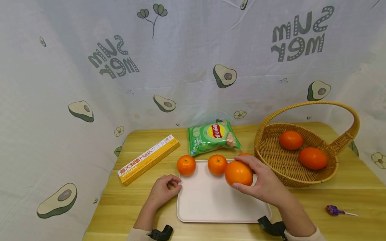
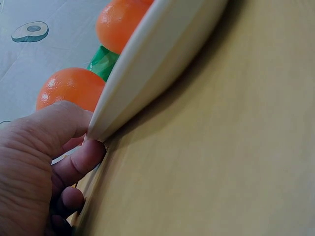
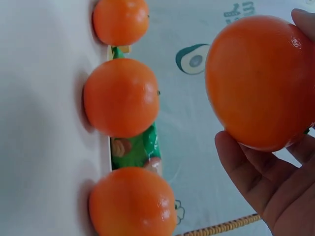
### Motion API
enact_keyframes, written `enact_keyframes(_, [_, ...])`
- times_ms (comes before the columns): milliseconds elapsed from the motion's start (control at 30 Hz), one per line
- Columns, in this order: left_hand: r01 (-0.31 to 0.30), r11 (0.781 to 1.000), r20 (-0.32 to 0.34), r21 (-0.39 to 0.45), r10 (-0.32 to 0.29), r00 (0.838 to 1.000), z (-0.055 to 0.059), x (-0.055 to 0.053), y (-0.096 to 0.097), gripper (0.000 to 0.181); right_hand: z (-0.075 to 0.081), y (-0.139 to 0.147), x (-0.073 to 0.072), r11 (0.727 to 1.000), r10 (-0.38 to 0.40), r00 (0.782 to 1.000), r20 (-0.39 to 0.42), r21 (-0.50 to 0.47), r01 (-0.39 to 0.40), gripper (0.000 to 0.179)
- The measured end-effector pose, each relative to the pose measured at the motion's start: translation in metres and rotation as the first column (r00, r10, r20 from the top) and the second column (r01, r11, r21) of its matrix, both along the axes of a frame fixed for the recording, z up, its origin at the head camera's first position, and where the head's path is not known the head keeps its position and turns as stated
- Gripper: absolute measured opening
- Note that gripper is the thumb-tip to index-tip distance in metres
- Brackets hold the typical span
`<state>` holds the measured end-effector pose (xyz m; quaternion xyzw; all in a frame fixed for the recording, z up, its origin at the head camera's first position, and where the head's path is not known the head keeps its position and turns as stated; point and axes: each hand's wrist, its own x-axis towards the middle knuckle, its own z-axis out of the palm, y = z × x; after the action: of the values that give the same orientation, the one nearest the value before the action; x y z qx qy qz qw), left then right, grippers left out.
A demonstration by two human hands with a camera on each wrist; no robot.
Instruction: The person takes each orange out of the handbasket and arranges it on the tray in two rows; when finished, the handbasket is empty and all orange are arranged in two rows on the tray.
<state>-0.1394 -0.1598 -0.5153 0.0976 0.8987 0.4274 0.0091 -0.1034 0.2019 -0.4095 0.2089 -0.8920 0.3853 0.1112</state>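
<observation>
My right hand (image 1: 268, 182) holds a large, smooth, oval orange fruit (image 1: 239, 173) above the right part of the white tray (image 1: 211, 204). In the right wrist view the thumb and fingers grip that fruit (image 3: 263, 83) from one side. At the tray's left edge, my left hand (image 1: 164, 191) pinches the rim (image 2: 106, 110) between thumb and curled index finger. Three smaller oranges stand in a row along the tray's far side: a left orange (image 1: 186, 165), a middle orange (image 1: 217, 164) and a right orange (image 3: 132, 204), mostly hidden behind the held fruit in the head view.
A wicker basket (image 1: 297, 177) with a tall handle stands at the right, holding two orange-red fruits (image 1: 313, 158). Behind the tray lies a green chip bag (image 1: 211, 137). A yellow pasta box (image 1: 149, 160) lies left, a purple lollipop (image 1: 333, 210) right.
</observation>
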Motion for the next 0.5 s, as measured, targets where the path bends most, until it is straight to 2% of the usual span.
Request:
enact_keyframes(333, [-0.002, 1.0, -0.013, -0.004, 0.002, 1.0, 0.001, 0.001, 0.0, 0.012, -0.008, -0.013, 0.0, 0.999, 0.038, 0.999, 0.014, 0.011, -0.038, 0.076])
enact_keyframes(500, [0.0, 1.0, -0.007, -0.005, 0.0, 1.0, 0.002, 0.001, 0.0, 0.012, -0.012, -0.023, -0.001, 0.999, 0.053, 0.997, 0.053, 0.002, -0.053, 0.078])
